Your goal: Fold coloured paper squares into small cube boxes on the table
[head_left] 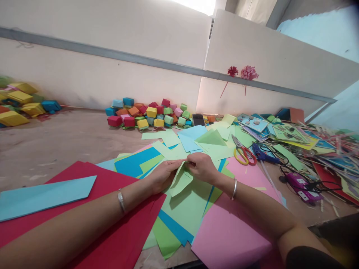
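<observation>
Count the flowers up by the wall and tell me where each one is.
2: a dark red flower and, just right of it, a larger pink flower, both at the gray strip. Others could be hidden in the clutter at right.

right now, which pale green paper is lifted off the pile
The creased pale green piece, held up between the left hand and right hand; the large pale green sheet beneath and the others lie unheld.
</observation>
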`<state>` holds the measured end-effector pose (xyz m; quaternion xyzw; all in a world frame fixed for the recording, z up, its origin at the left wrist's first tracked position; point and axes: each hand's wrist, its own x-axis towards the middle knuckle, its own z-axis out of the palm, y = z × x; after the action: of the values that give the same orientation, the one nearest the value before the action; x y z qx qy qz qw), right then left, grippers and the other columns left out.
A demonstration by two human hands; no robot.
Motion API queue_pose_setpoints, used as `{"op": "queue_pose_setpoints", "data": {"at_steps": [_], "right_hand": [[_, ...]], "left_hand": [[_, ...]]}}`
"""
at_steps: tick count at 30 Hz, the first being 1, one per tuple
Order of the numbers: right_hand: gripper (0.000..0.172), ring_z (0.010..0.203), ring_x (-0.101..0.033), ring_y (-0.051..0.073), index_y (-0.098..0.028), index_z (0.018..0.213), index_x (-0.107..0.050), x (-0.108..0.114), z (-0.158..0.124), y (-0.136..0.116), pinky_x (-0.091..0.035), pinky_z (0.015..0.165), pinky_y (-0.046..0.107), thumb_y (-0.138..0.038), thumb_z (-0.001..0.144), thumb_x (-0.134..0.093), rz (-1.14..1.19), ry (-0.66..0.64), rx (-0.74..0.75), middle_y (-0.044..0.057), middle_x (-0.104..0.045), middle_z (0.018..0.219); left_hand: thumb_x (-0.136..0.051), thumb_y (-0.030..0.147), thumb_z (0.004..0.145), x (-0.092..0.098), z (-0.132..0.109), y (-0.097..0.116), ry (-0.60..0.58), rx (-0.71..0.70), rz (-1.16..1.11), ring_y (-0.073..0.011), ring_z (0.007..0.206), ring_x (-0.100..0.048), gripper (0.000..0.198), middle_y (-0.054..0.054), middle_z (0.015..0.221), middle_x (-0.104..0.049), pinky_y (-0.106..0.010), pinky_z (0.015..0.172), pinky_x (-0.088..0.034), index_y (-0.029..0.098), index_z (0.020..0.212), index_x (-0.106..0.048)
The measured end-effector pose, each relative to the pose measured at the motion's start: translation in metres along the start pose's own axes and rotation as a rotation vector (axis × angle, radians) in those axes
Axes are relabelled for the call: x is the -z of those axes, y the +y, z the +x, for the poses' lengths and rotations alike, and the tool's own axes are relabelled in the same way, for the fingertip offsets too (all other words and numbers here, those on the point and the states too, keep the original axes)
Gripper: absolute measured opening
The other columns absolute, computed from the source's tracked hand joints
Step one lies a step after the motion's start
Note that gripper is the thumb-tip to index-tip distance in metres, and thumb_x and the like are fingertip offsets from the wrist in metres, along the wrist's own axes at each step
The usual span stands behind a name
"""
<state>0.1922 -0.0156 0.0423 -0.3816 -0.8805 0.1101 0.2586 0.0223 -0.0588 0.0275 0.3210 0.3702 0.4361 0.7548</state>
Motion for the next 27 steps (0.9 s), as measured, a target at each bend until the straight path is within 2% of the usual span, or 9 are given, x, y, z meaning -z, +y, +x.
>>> {"op": "queue_pose_setpoints", "data": {"at_steps": [4, 10, 13, 18, 20, 23, 25, 27], "right_hand": [[0.029, 0.054, -0.031, 0.013, -0.021, 0.054, -0.029, 0.0016, -0.0016, -0.0013, -0.019, 0.055, 0.029, -0.011, 0.071, -0.051, -0.025, -0.010, -0.021, -0.003, -0.039, 0.052], [0.007, 0.052, -0.036, 0.014, -0.022, 0.071, -0.051, 0.0024, -0.0036, -0.0051, -0.017, 0.053, 0.029, -0.019, 0.075, -0.055, -0.167, -0.089, -0.072, 0.000, -0.054, 0.059], [0.011, 0.050, -0.035, 0.014, -0.022, 0.066, -0.049, 0.0040, -0.0037, -0.0062, -0.017, 0.053, 0.029, -0.018, 0.074, -0.056, -0.195, -0.138, -0.046, 0.000, -0.052, 0.055], [0.023, 0.049, -0.035, 0.012, -0.022, 0.056, -0.034, 0.0071, -0.0027, -0.0049, -0.020, 0.053, 0.029, -0.011, 0.069, -0.050, -0.020, -0.115, -0.009, -0.003, -0.044, 0.048], [0.022, 0.049, -0.039, 0.012, -0.022, 0.056, -0.035, 0.0071, -0.0008, -0.0031, -0.024, 0.052, 0.027, -0.011, 0.068, -0.049, 0.114, -0.071, -0.081, -0.004, -0.047, 0.049], [0.016, 0.050, -0.049, 0.012, -0.022, 0.060, -0.044, 0.0052, 0.0030, -0.0005, -0.033, 0.051, 0.023, -0.015, 0.073, -0.051, 0.387, -0.026, -0.304, -0.004, -0.053, 0.049], [0.012, 0.047, -0.052, 0.012, -0.023, 0.066, -0.049, 0.0031, 0.0050, 0.0000, -0.037, 0.049, 0.023, -0.018, 0.076, -0.054, 0.571, -0.037, -0.475, -0.005, -0.054, 0.046], [0.008, 0.045, -0.053, 0.013, -0.023, 0.075, -0.051, 0.0013, 0.0055, -0.0010, -0.040, 0.048, 0.023, -0.022, 0.077, -0.058, 0.703, -0.055, -0.585, -0.007, -0.054, 0.045]], "left_hand": [[-0.084, 0.035, 0.072, 0.0006, -0.0006, -0.0006, -0.021, 0.034, 0.027, -0.0193, 0.065, -0.067, 0.026, -0.011, 0.075, -0.076, -0.027, 0.060, -0.051, 0.011, 0.083, -0.079], [-0.084, 0.041, 0.073, 0.0022, 0.0004, -0.0033, -0.079, -0.021, 0.031, -0.0221, 0.068, -0.070, 0.033, -0.013, 0.077, -0.077, -0.030, 0.066, -0.055, 0.011, 0.086, -0.079], [-0.084, 0.043, 0.073, 0.0017, -0.0012, -0.0036, -0.109, -0.006, 0.065, -0.0217, 0.066, -0.069, 0.034, -0.014, 0.074, -0.076, -0.029, 0.062, -0.054, 0.011, 0.084, -0.079], [-0.086, 0.044, 0.070, 0.0020, -0.0024, -0.0014, -0.071, 0.036, 0.075, -0.0196, 0.059, -0.067, 0.035, -0.012, 0.071, -0.075, -0.027, 0.055, -0.051, 0.011, 0.078, -0.077], [-0.080, 0.045, 0.076, 0.0030, -0.0007, 0.0001, -0.033, 0.041, 0.029, -0.0210, 0.064, -0.069, 0.034, -0.011, 0.073, -0.075, -0.027, 0.058, -0.052, 0.012, 0.083, -0.077], [-0.074, 0.039, 0.082, 0.0045, 0.0030, 0.0015, 0.026, 0.010, -0.089, -0.0263, 0.083, -0.073, 0.030, -0.013, 0.091, -0.077, -0.032, 0.071, -0.057, 0.013, 0.097, -0.076], [-0.080, 0.026, 0.075, 0.0049, 0.0046, 0.0012, 0.047, -0.046, -0.112, -0.0269, 0.091, -0.074, 0.031, -0.015, 0.099, -0.077, -0.031, 0.077, -0.057, 0.012, 0.101, -0.074], [-0.085, 0.015, 0.065, 0.0046, 0.0044, -0.0004, 0.048, -0.130, -0.058, -0.0257, 0.092, -0.074, 0.042, -0.014, 0.099, -0.076, -0.030, 0.078, -0.056, 0.012, 0.105, -0.071]]}}
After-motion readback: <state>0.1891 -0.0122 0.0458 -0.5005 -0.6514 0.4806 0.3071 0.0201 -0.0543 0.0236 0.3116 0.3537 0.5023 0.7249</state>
